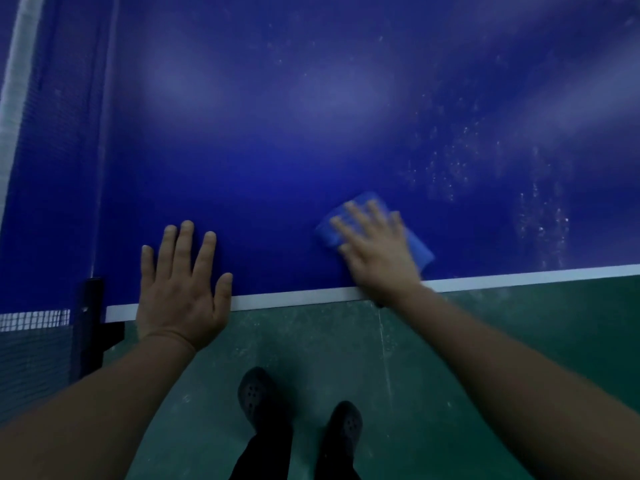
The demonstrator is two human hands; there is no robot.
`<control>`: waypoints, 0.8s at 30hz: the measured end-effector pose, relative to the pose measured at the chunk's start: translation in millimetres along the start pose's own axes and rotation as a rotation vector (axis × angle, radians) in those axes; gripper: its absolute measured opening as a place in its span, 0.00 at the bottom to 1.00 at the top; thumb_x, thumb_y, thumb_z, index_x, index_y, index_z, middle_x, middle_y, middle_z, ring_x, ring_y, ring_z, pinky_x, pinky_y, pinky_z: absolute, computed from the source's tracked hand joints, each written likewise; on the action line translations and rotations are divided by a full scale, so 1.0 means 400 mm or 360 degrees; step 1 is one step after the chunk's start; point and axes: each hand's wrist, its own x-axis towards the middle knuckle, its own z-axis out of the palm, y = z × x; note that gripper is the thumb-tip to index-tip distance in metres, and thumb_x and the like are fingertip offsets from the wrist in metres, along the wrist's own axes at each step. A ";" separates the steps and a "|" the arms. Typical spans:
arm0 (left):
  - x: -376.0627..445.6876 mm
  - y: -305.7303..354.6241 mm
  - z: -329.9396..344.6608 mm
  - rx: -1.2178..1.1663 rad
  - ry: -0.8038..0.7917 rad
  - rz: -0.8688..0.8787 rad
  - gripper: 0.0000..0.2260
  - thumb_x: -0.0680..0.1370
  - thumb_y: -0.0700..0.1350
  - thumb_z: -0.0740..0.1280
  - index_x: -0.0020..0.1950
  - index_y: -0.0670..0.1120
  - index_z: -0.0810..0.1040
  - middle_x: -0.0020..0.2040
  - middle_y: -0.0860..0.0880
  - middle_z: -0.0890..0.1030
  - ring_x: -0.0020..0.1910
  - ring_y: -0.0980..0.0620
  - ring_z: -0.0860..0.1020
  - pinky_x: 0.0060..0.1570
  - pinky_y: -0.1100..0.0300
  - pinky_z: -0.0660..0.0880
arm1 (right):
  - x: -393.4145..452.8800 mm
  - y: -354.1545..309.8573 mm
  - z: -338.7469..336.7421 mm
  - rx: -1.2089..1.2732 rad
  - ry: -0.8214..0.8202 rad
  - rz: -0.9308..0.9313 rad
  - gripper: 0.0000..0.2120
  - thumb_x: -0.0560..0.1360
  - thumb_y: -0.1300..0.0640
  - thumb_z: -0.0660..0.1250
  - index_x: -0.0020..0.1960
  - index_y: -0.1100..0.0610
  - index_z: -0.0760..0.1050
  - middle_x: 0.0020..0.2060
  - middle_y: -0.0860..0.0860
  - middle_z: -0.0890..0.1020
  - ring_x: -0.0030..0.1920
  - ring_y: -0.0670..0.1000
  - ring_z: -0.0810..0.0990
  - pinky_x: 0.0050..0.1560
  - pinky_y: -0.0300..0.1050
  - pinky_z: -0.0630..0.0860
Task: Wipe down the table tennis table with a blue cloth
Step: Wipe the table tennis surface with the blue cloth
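- Shoes stand on the green floor, nearest the camera.
- Left hand lies flat and released on the table edge, fingers straight, holding nothing.
- Right hand presses the blue cloth flat near the white edge line, fingers extended.
- The cloth appears soft and light; hold by flat palm pressure.
- Pale specks lie beyond the cloth.
- The net is cut off at left; the right hand is blurred.

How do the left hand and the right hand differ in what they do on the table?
The left hand lies bare on the table, near the net; the right hand presses the blue cloth, farther from the net. The left hand looks sharp, the right hand blurred. Both have straight, spread fingers and lie flat near the white edge line.
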 end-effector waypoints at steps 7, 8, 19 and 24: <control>0.003 -0.005 0.008 -0.0004 0.0069 0.0016 0.31 0.79 0.59 0.49 0.77 0.41 0.64 0.78 0.37 0.60 0.78 0.38 0.56 0.75 0.38 0.49 | 0.123 -0.008 -0.028 0.0218 0.0302 0.1171 0.26 0.82 0.44 0.47 0.80 0.45 0.55 0.80 0.52 0.54 0.79 0.61 0.49 0.75 0.69 0.46; 0.004 -0.005 0.009 -0.0007 0.0075 0.0020 0.31 0.79 0.59 0.49 0.77 0.41 0.64 0.78 0.37 0.61 0.78 0.38 0.57 0.75 0.37 0.49 | 0.138 -0.085 -0.009 0.0166 0.0268 0.0803 0.26 0.82 0.45 0.47 0.79 0.45 0.56 0.80 0.52 0.56 0.79 0.60 0.50 0.75 0.68 0.46; 0.006 -0.008 0.010 0.0031 0.0067 0.0023 0.32 0.79 0.59 0.50 0.76 0.41 0.65 0.77 0.37 0.62 0.77 0.37 0.58 0.73 0.34 0.53 | 0.280 0.141 -0.079 0.0312 0.0330 0.1521 0.25 0.83 0.45 0.48 0.80 0.45 0.54 0.81 0.51 0.53 0.80 0.61 0.47 0.74 0.69 0.43; 0.007 -0.005 0.006 0.0045 0.0064 0.0018 0.32 0.79 0.59 0.50 0.76 0.40 0.66 0.77 0.36 0.62 0.77 0.36 0.59 0.73 0.34 0.53 | 0.270 -0.203 0.000 0.0070 0.0212 0.0004 0.25 0.80 0.45 0.52 0.77 0.43 0.62 0.78 0.50 0.61 0.79 0.60 0.53 0.74 0.68 0.47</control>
